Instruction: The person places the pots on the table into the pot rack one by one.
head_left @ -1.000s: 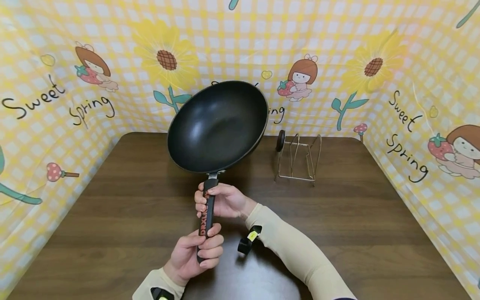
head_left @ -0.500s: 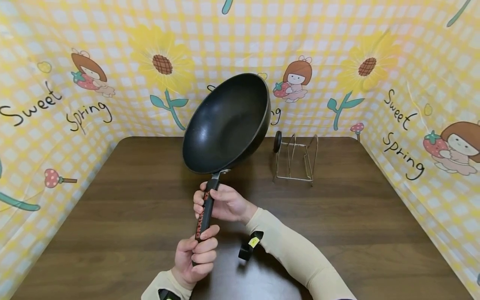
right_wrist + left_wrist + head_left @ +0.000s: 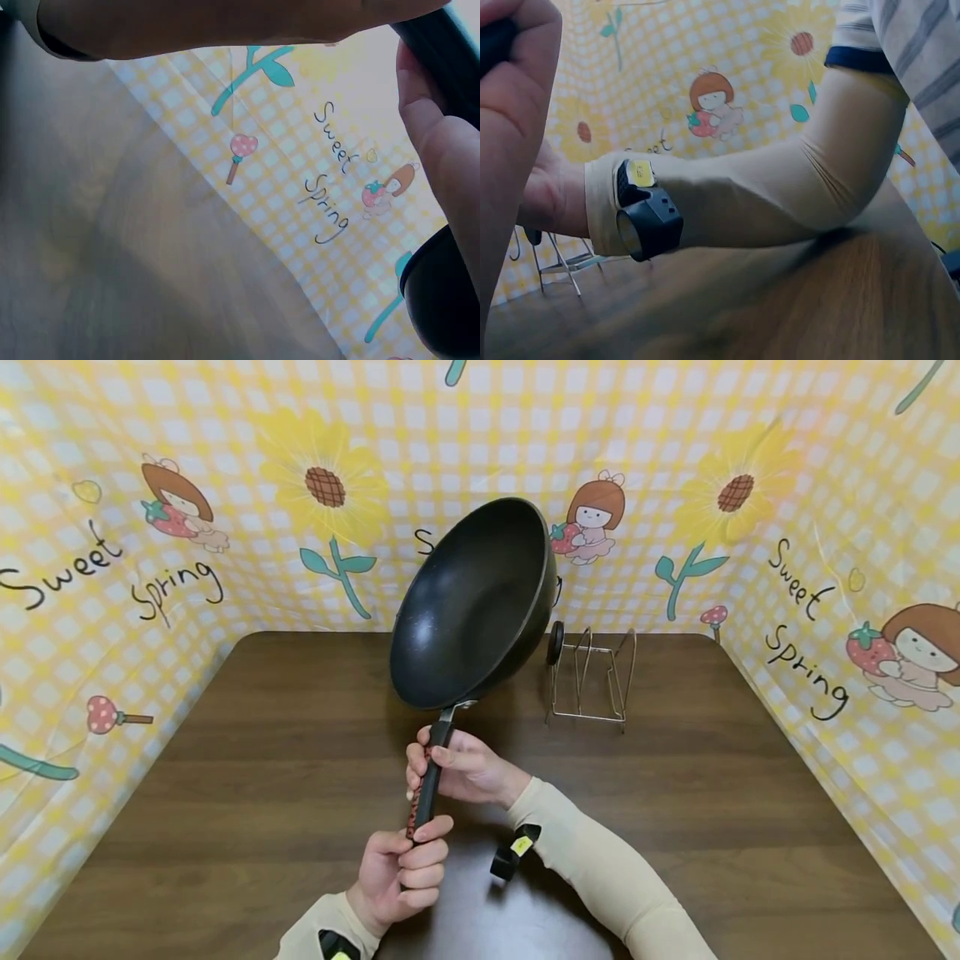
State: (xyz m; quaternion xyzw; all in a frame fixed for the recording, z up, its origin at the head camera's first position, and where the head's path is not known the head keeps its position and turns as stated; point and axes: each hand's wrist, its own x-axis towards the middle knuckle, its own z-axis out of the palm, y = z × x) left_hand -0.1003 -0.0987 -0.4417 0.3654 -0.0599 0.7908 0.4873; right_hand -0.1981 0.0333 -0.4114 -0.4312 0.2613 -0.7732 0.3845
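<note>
A black wok is held up over the table in the head view, tilted so its dark inside faces left and toward me. Its black handle with red lettering points down to my hands. Low on the handle, my left hand grips the end with curled fingers. My right hand holds the handle higher up, close to the metal joint, thumb across the front. In the right wrist view part of the wok shows at the lower right, and the handle at the upper right.
A gold wire rack with a black round piece at its left stands at the table's back right. The brown wooden table is enclosed by a yellow checked cloth on the back and sides.
Both hands have turned the wok about its handle, so its opening looks narrower and more of its right outer side shows. The wok has shifted right and slightly up.
</note>
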